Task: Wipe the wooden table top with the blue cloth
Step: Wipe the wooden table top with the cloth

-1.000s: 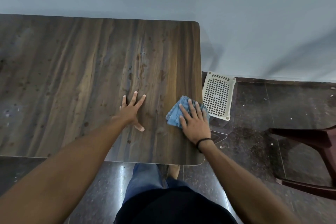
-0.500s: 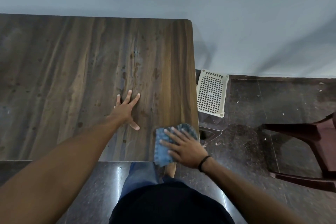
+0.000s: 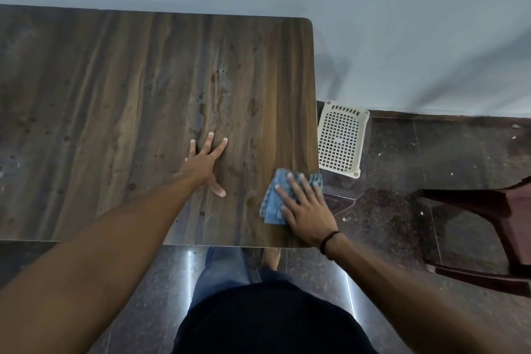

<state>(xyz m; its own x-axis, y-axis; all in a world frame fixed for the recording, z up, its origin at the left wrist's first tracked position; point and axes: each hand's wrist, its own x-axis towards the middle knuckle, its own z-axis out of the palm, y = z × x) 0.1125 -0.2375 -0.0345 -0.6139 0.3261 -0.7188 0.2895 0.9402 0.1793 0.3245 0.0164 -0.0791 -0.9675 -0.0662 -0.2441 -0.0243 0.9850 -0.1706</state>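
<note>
The dark wooden table top [image 3: 120, 112] fills the left and middle of the head view, speckled with small dark spots. A folded blue cloth [image 3: 273, 201] lies near the table's right edge, close to the front corner. My right hand [image 3: 304, 207] presses flat on the cloth with straight, spread fingers and covers its right half. My left hand [image 3: 204, 164] rests flat on the bare wood to the left of the cloth, fingers spread, apart from it.
A cream perforated plastic basket [image 3: 342, 138] stands on the dark floor just past the table's right edge. A dark red plastic chair [image 3: 488, 227] is at the far right. A pale wall runs behind the table. My legs show below the front edge.
My right hand slid the cloth toward the front edge half a second ago, then back away from it and to the right edge. My left hand stayed planted.
</note>
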